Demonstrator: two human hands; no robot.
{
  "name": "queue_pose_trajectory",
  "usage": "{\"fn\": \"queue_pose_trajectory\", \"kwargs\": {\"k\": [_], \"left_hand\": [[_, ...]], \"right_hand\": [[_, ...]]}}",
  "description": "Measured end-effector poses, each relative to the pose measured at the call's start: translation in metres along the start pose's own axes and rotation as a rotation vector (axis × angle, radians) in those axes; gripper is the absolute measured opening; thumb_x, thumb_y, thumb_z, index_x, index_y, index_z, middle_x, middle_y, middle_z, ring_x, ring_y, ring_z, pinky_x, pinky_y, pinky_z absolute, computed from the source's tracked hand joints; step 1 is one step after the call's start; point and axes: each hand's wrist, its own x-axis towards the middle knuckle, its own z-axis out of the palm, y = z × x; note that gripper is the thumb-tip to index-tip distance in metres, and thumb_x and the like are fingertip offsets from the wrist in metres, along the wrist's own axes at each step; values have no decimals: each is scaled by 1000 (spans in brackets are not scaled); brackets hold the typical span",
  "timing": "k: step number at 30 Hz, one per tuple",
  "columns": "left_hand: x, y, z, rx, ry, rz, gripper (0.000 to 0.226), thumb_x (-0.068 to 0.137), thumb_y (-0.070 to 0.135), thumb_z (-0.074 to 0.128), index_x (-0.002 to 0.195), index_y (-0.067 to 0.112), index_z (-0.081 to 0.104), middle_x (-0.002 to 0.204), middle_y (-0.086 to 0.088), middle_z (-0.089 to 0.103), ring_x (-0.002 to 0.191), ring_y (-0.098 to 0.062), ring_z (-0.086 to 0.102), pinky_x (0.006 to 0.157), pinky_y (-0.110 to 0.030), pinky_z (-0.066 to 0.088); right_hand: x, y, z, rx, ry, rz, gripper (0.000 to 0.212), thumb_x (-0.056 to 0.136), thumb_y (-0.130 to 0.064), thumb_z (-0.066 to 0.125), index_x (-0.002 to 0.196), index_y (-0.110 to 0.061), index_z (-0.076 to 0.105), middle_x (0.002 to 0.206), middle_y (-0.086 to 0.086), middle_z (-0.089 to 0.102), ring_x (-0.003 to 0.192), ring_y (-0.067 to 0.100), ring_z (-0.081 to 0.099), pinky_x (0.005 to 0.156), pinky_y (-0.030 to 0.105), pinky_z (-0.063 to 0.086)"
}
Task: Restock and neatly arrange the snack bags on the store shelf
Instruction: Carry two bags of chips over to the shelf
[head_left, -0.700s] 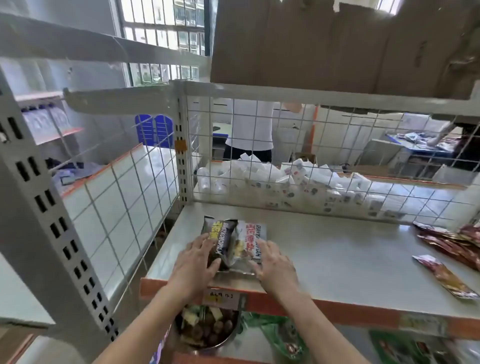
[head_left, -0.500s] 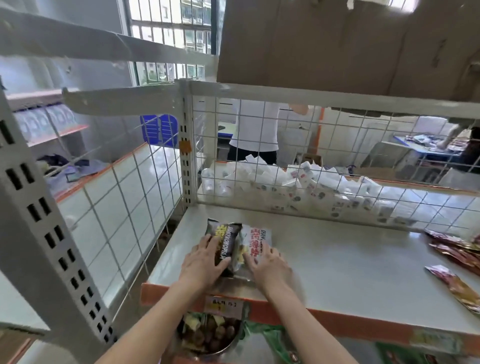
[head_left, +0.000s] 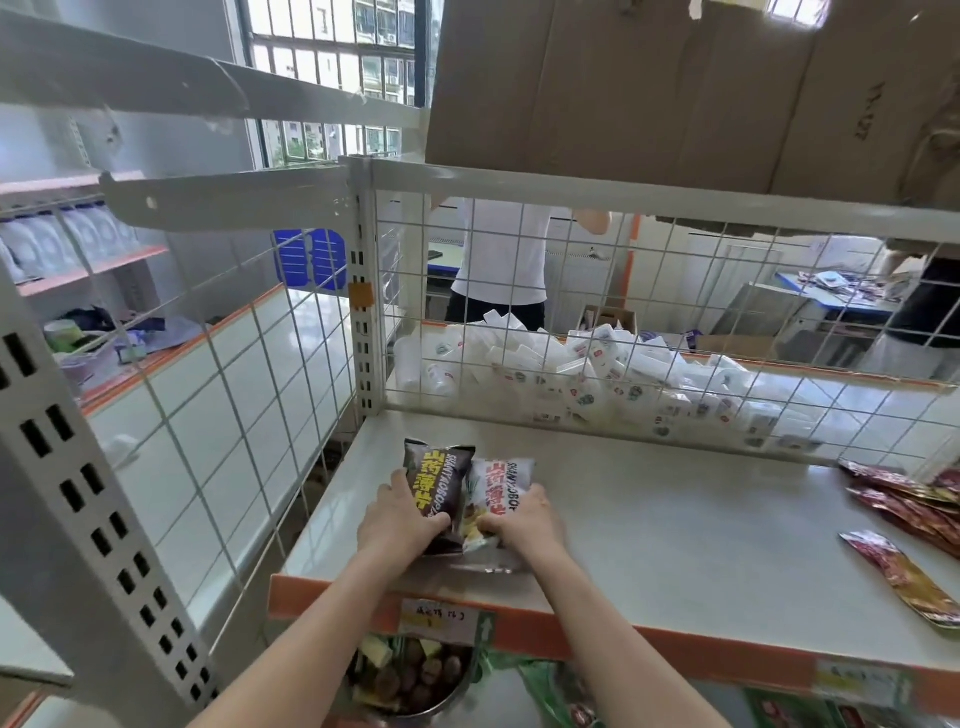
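Two snack bags lie side by side near the front left of the white shelf (head_left: 649, 525). The dark bag (head_left: 439, 483) with yellow lettering is on the left, and my left hand (head_left: 397, 525) grips its lower end. Touching it on the right is the white bag (head_left: 501, 488) with red lettering, whose lower end my right hand (head_left: 524, 525) holds with curled fingers. Both bags point away from me, their tops toward the wire back.
Red snack packets (head_left: 904, 501) lie at the shelf's right end, one red-and-gold packet (head_left: 904, 574) nearer the front. A wire grid (head_left: 649, 332) backs the shelf, with white packages (head_left: 587, 374) behind it. A bowl of snacks (head_left: 410, 675) sits below the orange front edge (head_left: 649, 649).
Both hands have pushed the two bags slightly farther onto the shelf and closed their fingers more tightly on the lower ends.
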Motion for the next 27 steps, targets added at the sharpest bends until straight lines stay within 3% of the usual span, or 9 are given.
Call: {"fn": "queue_pose_trajectory", "kwargs": {"k": [4, 11, 17, 23, 27], "left_hand": [[-12, -5, -2, -24, 67, 98, 72, 79, 36, 67, 135, 16, 26, 122, -7, 49, 106, -26, 54, 82, -36, 46], [-36, -20, -14, -227, 111, 159, 70, 80, 29, 68, 138, 19, 29, 124, -5, 52, 103, -19, 51, 83, -34, 42], [-64, -19, -31, -306, 66, 322, 69, 80, 22, 69, 137, 21, 31, 117, -3, 54, 99, -17, 52, 85, -36, 45], [-94, -12, -29, -343, -19, 455, 68, 79, 20, 70, 136, 26, 32, 111, 0, 55, 97, -19, 56, 80, -37, 49], [-112, -1, -17, -351, -92, 511, 69, 78, 19, 71, 135, 28, 33, 108, 2, 53, 94, -18, 55, 80, -39, 49]], "right_hand": [[-6, 9, -2, 107, -10, -31, 59, 71, -26, 76, 113, -11, 38, 112, 9, 60, 94, 24, 60, 80, 32, 49], [-28, 42, -22, 327, 55, -7, 62, 72, -21, 75, 124, -17, 42, 109, 4, 62, 91, 19, 63, 85, 40, 52], [-87, 78, -54, 416, 174, -72, 62, 79, -18, 72, 132, -17, 40, 99, -5, 58, 80, 5, 62, 60, 19, 52], [-167, 122, -67, 465, 347, -37, 52, 81, -23, 70, 121, -32, 39, 103, -10, 62, 80, 2, 64, 60, 17, 51], [-213, 149, -77, 536, 432, 6, 55, 80, -18, 70, 122, -33, 38, 106, -13, 60, 91, 2, 62, 62, 10, 49]]}}
